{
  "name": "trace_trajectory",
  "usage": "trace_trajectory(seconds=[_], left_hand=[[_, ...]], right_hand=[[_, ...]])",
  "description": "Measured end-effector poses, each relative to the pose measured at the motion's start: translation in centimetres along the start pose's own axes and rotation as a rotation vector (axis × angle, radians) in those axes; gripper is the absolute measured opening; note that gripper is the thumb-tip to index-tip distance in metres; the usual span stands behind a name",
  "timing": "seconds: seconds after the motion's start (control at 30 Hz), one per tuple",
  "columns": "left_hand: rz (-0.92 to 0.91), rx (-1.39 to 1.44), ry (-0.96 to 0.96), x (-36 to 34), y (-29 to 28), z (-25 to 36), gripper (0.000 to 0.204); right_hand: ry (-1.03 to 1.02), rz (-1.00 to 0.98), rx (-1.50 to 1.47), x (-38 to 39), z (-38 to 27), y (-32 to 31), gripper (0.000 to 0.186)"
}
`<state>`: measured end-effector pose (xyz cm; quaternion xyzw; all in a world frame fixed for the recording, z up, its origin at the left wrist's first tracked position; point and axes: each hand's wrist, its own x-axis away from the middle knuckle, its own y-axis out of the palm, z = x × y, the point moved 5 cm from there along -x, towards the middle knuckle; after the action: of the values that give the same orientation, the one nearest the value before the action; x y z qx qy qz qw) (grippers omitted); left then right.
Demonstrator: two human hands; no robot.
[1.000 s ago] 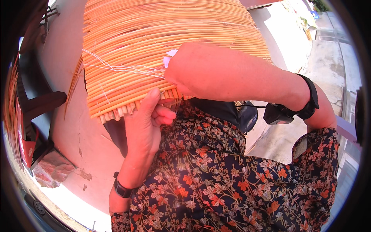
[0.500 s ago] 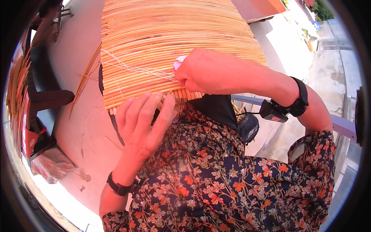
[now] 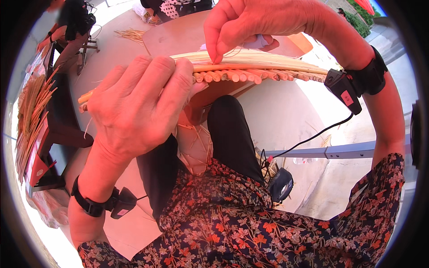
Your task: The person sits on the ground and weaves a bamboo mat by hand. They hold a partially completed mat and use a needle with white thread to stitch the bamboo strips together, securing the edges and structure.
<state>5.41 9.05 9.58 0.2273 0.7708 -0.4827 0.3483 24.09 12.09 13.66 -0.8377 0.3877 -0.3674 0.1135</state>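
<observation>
Reed mat (image 3: 286, 75) raised over the dark-trousered knees (image 3: 230, 134), cut-end edge toward the body. Left hand (image 3: 132, 107): fingers closed firmly over that edge's left part. Right hand (image 3: 257, 20): index finger and thumb pinched near mid-edge, contents cannot be told; other fingers curled round a pale wad (image 3: 255, 43). Judged risks: slackened left grip could let the mat tilt; uneven right-hand pull could skew its edge.

Pale floor (image 3: 277, 111), lit pinkish in pts; loose straw stalks (image 3: 196, 136) scattered btwn wearer's legs (image 3: 230, 134); small straw bundle (image 3: 130, 34) lying farther off, upper L.
</observation>
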Motion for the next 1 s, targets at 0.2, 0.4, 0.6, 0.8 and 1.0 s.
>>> trace_trajectory(seconds=[0.2,0.4,0.6,0.8,1.0], left_hand=[[-0.055,0.124,-0.003,-7.3,-4.4,-6.5,0.019],[-0.065,0.249,0.057,-8.8,-4.3,-8.9,0.015],[-0.102,0.271,0.004,-8.4,-4.8,-9.5,0.020],[-0.064,0.277,0.030,-8.3,-5.0,-9.5,0.024],[-0.020,0.331,0.057,-8.1,-6.1,-9.3,0.024]], right_hand=[[-0.008,-0.053,-0.201,1.3,-4.9,-6.0,0.017],[-0.033,0.034,-0.296,1.9,-5.0,-6.8,0.017],[-0.028,-0.003,-0.262,1.3,-6.0,-6.6,0.018],[-0.050,0.039,-0.201,1.1,-6.6,-6.6,0.017],[-0.091,0.161,-0.071,2.0,-7.8,-5.6,0.016]])
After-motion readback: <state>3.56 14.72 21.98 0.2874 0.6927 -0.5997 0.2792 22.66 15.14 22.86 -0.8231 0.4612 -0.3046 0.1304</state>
